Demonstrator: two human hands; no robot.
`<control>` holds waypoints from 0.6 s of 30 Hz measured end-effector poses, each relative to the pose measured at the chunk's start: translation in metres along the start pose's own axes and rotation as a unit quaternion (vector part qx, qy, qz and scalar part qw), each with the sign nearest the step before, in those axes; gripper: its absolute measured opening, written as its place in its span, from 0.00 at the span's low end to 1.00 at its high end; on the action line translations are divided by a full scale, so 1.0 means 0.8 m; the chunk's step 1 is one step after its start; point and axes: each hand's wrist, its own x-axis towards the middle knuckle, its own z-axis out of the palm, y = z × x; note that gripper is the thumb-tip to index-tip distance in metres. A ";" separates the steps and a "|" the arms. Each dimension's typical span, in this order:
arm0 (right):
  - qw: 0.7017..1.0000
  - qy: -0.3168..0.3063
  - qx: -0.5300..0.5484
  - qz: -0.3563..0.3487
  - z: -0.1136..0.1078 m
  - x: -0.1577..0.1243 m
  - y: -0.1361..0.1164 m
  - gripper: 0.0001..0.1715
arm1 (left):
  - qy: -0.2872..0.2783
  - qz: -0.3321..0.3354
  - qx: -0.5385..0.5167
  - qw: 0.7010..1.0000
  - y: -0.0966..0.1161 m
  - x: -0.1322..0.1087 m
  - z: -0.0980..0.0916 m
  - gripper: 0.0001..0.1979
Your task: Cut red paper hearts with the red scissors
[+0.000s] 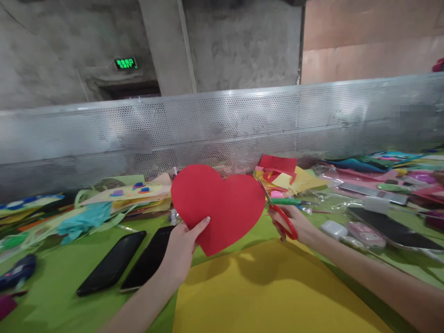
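A red paper heart (225, 208) is held up above the table by my left hand (183, 245), thumb on its front face near the lower left edge. The other fingers are hidden behind the paper. My right hand (291, 222) is closed around the red handles of a pair of scissors (286, 224). Their blades point up and left, beside the heart's right edge; I cannot tell whether they touch it. Beneath both hands lies a large yellow sheet (270, 291) on the green table covering (55, 305).
Two black phones (113, 263) lie left of my left arm. Coloured paper scraps (277, 171) are heaped behind the scissors. A dark tablet-like device (395, 226) and a white earbud case (333, 229) rest at the right. A perforated metal panel (222, 125) borders the table's far side.
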 end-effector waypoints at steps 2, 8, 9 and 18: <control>1.000 0.000 -0.003 0.003 -0.001 0.000 0.001 0.17 | 0.009 -0.004 0.015 1.000 -0.001 0.001 -0.002 0.13; 1.000 0.008 -0.016 0.016 -0.002 -0.001 -0.003 0.17 | 0.000 0.000 0.008 1.000 0.000 0.000 -0.001 0.14; 1.000 0.010 -0.019 0.019 -0.002 -0.001 -0.004 0.17 | -0.001 0.001 0.004 1.000 0.000 0.000 -0.001 0.15; 1.000 0.018 -0.002 0.011 -0.006 -0.002 -0.013 0.19 | -0.003 -0.005 0.008 1.000 -0.001 0.001 -0.003 0.13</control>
